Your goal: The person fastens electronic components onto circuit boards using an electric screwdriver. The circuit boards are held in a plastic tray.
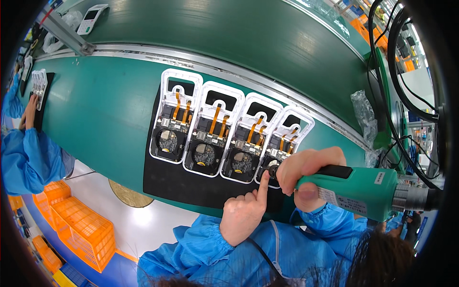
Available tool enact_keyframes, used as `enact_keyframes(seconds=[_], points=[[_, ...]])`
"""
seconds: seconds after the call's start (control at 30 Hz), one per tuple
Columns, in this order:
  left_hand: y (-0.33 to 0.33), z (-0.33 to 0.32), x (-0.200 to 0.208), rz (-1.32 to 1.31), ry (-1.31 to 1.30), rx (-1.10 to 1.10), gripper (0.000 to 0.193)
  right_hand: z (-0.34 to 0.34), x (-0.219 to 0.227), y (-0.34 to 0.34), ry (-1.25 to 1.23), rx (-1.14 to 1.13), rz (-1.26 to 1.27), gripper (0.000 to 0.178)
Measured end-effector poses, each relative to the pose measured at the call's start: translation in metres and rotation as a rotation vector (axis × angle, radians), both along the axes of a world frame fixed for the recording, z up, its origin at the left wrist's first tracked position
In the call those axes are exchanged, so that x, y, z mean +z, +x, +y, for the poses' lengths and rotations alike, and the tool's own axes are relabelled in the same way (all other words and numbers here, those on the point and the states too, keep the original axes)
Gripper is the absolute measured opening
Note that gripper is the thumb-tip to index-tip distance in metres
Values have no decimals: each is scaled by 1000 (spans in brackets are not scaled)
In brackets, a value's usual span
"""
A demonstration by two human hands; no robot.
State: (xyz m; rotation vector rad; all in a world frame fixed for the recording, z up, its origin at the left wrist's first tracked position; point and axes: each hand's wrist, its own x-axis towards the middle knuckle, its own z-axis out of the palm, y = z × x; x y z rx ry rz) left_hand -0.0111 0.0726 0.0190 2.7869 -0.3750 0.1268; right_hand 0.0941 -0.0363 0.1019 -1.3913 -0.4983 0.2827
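My right hand [311, 174] is wrapped round a green electric screwdriver [377, 189] with a black switch panel. Its tip points left, down at the rightmost of several white device housings [296, 119]. My left hand [244, 215] has its index finger stretched out beside the tip, at the lower part of that housing; the other fingers are curled, with nothing visible in them. The other housings [168, 115] lie in a row to the left, each with a dark circuit board, orange ribbon cables and a round opening. A black mat [167, 179] lies under them.
Beyond the green table [105, 110] runs a metal rail [191, 60] beside a dark green belt [229, 28]. A white handheld terminal [92, 19] sits at the back left. Black cables [394, 62] hang at the right. A person in blue sleeves [33, 158] works at the left; orange crates [83, 225] stand below.
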Motion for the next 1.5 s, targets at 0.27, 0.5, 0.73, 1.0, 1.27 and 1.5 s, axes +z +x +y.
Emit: enact_keyframes(seconds=[0.27, 0.5, 0.73, 1.0, 1.27, 1.5], points=[[2, -2, 7, 10, 43, -6, 45, 10, -7, -9, 93, -159, -121, 17], [3, -4, 10, 7, 80, 0, 44, 7, -7, -6, -70, -114, -254, 36], [23, 71, 17, -297, -622, 247, 34, -8, 13, -12, 88, -274, -254, 40], [58, 210, -3, 340, -872, 481, 27, -53, 30, -17, 363, -448, -127, 44], [58, 134, -1, 462, -1108, 457, 35, -101, 22, -26, 357, -584, -241, 37], [63, 90, 6, 348, -1533, 556, 22, -127, 22, -27, 339, -717, -311, 30]])
